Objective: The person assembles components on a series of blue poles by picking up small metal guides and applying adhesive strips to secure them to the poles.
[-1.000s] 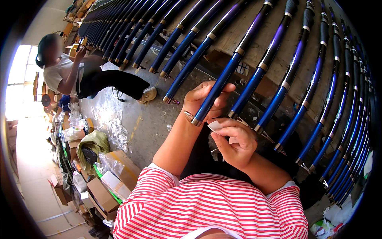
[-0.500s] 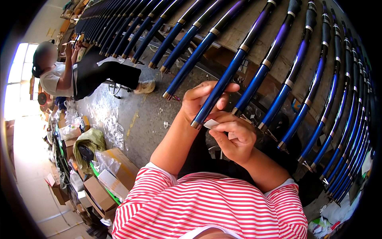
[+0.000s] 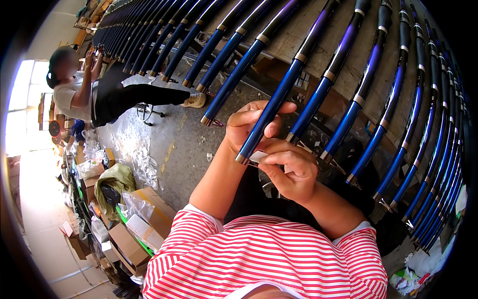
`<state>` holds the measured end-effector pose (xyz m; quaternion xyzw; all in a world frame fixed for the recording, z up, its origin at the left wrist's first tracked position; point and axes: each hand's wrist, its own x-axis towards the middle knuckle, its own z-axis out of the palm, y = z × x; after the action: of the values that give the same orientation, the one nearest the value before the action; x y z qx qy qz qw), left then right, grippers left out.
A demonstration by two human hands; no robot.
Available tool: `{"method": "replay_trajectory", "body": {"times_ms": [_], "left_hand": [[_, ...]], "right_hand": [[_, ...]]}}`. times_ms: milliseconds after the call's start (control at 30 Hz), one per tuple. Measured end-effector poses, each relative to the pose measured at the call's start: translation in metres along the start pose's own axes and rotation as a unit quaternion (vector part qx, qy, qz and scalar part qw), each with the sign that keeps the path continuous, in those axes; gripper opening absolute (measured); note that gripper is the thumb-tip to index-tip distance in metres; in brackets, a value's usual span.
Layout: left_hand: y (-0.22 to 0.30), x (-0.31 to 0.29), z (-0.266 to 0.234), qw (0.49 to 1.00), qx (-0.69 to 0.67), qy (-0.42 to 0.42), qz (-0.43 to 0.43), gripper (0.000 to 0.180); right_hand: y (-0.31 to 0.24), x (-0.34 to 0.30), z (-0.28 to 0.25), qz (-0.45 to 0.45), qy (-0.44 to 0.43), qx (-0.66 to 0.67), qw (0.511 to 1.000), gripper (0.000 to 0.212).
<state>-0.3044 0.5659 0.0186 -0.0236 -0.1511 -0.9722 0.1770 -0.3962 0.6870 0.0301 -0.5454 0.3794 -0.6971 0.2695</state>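
A glossy blue fishing rod [image 3: 271,112] slants toward me, its lower end capped by a metallic ring. My left hand [image 3: 244,127] is closed around the rod a short way above that cap, fingers curled behind it and fingertips showing on the far side. Between the thumb and fingers of my right hand [image 3: 294,172] is a small white slip [image 3: 258,156], pinched at the rod's right edge, just above the cap. Part of the slip is covered by my fingers. The neighbouring blue rod [image 3: 311,112] passes just beyond my right hand.
Many similar rods lie side by side across a wooden table [image 3: 318,55], their blue ends overhanging its edge. At the far left sits a co-worker [image 3: 74,92], hands raised to the rods. Cardboard boxes [image 3: 130,244] and plastic bags line the left side; scraps litter the floor [image 3: 191,134].
The white slip has shifted slightly and lies closer against the rod. My left hand keeps its hold. The co-worker's leg has stretched out to the right.
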Motion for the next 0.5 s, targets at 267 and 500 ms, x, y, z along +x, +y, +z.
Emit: {"method": "replay_trajectory", "body": {"times_ms": [267, 500], "left_hand": [[0.0009, -0.0008, 0.0020, 0.998, 0.053, 0.027, -0.003, 0.059], [0.0023, 0.0002, -0.0012, 0.994, 0.106, 0.031, -0.002, 0.060]], "right_hand": [[-0.0002, 0.0043, 0.0010, -0.026, 0.011, -0.023, 0.999, 0.014], [-0.0001, 0.0044, 0.0002, -0.028, -0.001, -0.029, 0.999, 0.014]]}}
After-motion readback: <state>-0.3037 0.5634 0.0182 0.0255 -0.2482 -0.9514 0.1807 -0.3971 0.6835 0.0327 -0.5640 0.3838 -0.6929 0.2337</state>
